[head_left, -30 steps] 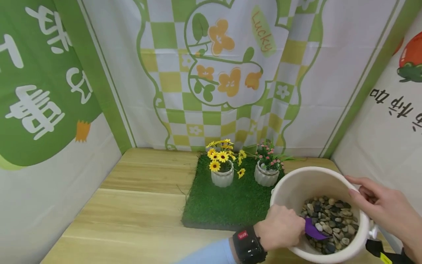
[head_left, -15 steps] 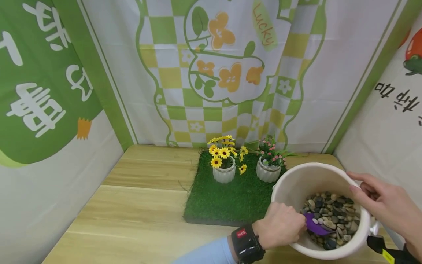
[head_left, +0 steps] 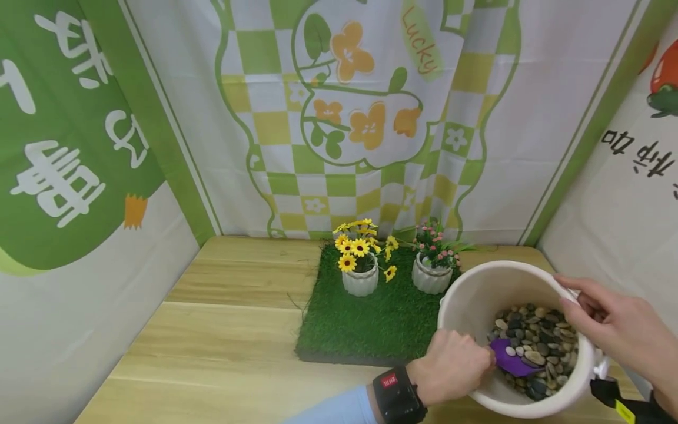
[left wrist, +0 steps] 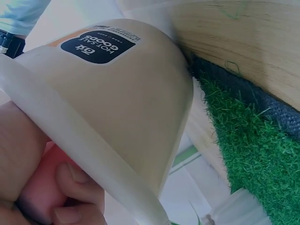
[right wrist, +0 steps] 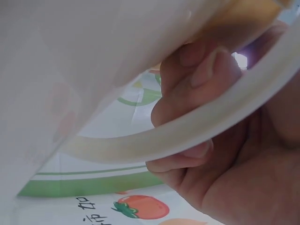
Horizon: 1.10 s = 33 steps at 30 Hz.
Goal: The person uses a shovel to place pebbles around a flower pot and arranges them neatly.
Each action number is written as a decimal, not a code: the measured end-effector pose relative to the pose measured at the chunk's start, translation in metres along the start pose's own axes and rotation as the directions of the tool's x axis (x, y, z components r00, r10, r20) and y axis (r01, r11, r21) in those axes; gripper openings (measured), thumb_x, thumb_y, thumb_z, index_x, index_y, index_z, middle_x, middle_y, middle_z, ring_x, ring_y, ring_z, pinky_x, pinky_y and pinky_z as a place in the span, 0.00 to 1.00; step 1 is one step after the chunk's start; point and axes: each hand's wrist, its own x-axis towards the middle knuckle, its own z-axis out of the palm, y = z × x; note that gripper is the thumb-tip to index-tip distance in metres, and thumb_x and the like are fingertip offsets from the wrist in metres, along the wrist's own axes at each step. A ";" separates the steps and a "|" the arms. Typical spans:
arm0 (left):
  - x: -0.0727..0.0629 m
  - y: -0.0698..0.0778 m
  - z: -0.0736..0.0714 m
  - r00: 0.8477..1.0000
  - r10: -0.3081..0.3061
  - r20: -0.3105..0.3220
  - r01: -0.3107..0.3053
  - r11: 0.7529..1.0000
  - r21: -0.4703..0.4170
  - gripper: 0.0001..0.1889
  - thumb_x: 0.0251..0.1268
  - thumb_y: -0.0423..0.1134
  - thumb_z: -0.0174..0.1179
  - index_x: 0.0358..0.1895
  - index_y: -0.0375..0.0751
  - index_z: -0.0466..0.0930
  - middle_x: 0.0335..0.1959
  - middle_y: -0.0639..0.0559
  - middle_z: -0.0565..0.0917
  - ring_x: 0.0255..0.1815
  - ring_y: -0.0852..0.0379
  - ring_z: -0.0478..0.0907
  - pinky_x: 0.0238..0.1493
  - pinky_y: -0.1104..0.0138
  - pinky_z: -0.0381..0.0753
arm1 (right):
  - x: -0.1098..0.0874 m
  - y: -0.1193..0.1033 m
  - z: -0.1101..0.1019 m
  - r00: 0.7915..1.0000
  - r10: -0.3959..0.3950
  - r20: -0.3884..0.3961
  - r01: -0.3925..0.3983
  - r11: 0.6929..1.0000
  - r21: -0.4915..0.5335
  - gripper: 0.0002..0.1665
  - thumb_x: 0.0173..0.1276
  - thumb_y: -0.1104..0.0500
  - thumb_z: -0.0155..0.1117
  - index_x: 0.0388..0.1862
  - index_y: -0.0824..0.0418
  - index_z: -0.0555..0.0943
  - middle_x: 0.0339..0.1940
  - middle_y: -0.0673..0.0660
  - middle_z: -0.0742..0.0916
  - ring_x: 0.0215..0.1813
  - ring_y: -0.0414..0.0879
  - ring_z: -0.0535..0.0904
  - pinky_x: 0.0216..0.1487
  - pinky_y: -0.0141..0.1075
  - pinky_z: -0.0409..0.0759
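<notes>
In the head view, my left hand reaches over the near-left rim of a white bucket and grips a small shovel with a purple blade. The left wrist view shows my fingers curled round its red handle. Several pebbles lie on the blade, among the mixed pebbles in the bottom of the bucket. My right hand holds the bucket's right rim, thumb on the rim's edge. In the right wrist view the bucket's white carrying handle passes across that hand.
A mat of artificial grass lies left of the bucket on the wooden table. On it stand a pot of yellow flowers and a pot of pink flowers. Printed cloth hangs behind.
The shovel blade has shifted slightly right and shows more of its purple surface, with fewer pebbles covering it. The right hand keeps its hold on the bucket rim.
</notes>
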 end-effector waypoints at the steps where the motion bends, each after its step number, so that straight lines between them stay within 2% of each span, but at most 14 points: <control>1: 0.000 0.000 0.000 1.000 0.002 -0.009 -0.001 1.000 0.007 0.07 0.66 0.53 0.60 0.28 0.69 0.81 0.18 0.66 0.77 0.18 0.69 0.71 0.10 0.71 0.62 | 0.000 0.001 0.000 1.000 -0.005 -0.003 0.005 1.000 -0.003 0.21 0.72 0.58 0.60 0.59 0.67 0.77 0.19 0.43 0.73 0.19 0.29 0.60 0.19 0.29 0.60; 5: 0.002 0.000 -0.001 0.999 0.008 -0.043 -0.007 1.000 0.020 0.07 0.68 0.54 0.58 0.31 0.71 0.81 0.18 0.67 0.76 0.19 0.70 0.71 0.11 0.72 0.62 | 0.000 0.004 -0.003 0.999 0.023 0.025 -0.023 1.000 -0.006 0.23 0.74 0.57 0.58 0.63 0.68 0.75 0.18 0.46 0.73 0.18 0.30 0.60 0.18 0.29 0.60; 12: 0.007 0.000 -0.002 0.999 -0.001 -0.040 0.001 1.000 -0.013 0.09 0.71 0.58 0.53 0.34 0.73 0.81 0.16 0.69 0.74 0.17 0.70 0.70 0.11 0.73 0.58 | -0.001 0.007 -0.007 0.996 0.065 0.053 -0.065 0.998 -0.004 0.25 0.75 0.56 0.57 0.65 0.68 0.73 0.19 0.49 0.74 0.17 0.31 0.61 0.18 0.29 0.61; 15: 0.008 0.002 0.000 0.993 0.012 -0.116 -0.012 1.000 -0.006 0.11 0.72 0.59 0.51 0.34 0.72 0.82 0.15 0.69 0.72 0.17 0.70 0.69 0.11 0.73 0.55 | -0.002 0.007 -0.007 0.996 0.068 0.060 -0.069 0.998 0.007 0.25 0.75 0.56 0.57 0.65 0.68 0.73 0.19 0.48 0.73 0.18 0.31 0.61 0.18 0.29 0.62; 17: 0.009 0.004 0.003 0.982 0.018 -0.187 -0.018 1.000 0.002 0.11 0.73 0.58 0.51 0.34 0.69 0.81 0.15 0.68 0.73 0.18 0.70 0.70 0.11 0.73 0.53 | -0.001 0.007 -0.007 0.998 0.048 0.047 -0.049 0.999 0.018 0.24 0.74 0.57 0.58 0.64 0.67 0.74 0.19 0.47 0.72 0.18 0.31 0.60 0.18 0.29 0.61; 19: 0.011 0.006 0.005 0.973 0.007 -0.229 -0.006 1.000 0.004 0.11 0.73 0.58 0.51 0.34 0.67 0.81 0.16 0.68 0.73 0.19 0.69 0.70 0.10 0.73 0.51 | -0.001 0.006 -0.006 0.999 0.016 0.031 -0.017 0.999 0.030 0.24 0.72 0.58 0.60 0.64 0.66 0.75 0.19 0.45 0.71 0.19 0.30 0.60 0.18 0.29 0.61; 22: 0.014 0.008 0.008 0.975 -0.030 -0.219 0.032 0.999 0.007 0.10 0.72 0.58 0.52 0.34 0.67 0.80 0.18 0.67 0.74 0.19 0.69 0.71 0.10 0.72 0.53 | 0.000 0.004 -0.004 1.000 -0.021 0.022 0.020 0.998 0.062 0.23 0.71 0.58 0.62 0.63 0.65 0.76 0.19 0.42 0.72 0.19 0.29 0.62 0.17 0.29 0.62; 26: 0.017 0.011 0.010 0.983 -0.037 -0.181 0.036 0.999 -0.007 0.09 0.72 0.58 0.52 0.34 0.66 0.79 0.19 0.66 0.75 0.20 0.68 0.72 0.09 0.72 0.55 | -0.001 0.004 -0.003 0.999 0.009 0.047 -0.013 0.996 0.089 0.24 0.72 0.58 0.61 0.64 0.65 0.75 0.19 0.43 0.73 0.19 0.30 0.63 0.18 0.29 0.63; 29: 0.018 0.011 0.012 0.980 -0.027 -0.197 0.021 0.999 -0.033 0.09 0.72 0.56 0.52 0.33 0.64 0.78 0.19 0.65 0.75 0.20 0.68 0.72 0.09 0.72 0.55 | -0.003 0.005 -0.003 0.999 0.018 0.046 -0.022 0.995 0.094 0.24 0.72 0.58 0.61 0.64 0.65 0.75 0.19 0.43 0.73 0.19 0.30 0.63 0.18 0.29 0.63; 33: 0.019 0.010 0.014 0.972 -0.035 -0.230 0.026 0.999 -0.045 0.10 0.73 0.55 0.51 0.34 0.62 0.78 0.19 0.64 0.74 0.20 0.68 0.70 0.10 0.74 0.56 | -0.002 0.003 -0.002 0.999 -0.021 0.029 0.019 0.996 0.091 0.24 0.71 0.59 0.62 0.64 0.65 0.76 0.19 0.41 0.73 0.19 0.29 0.63 0.17 0.29 0.64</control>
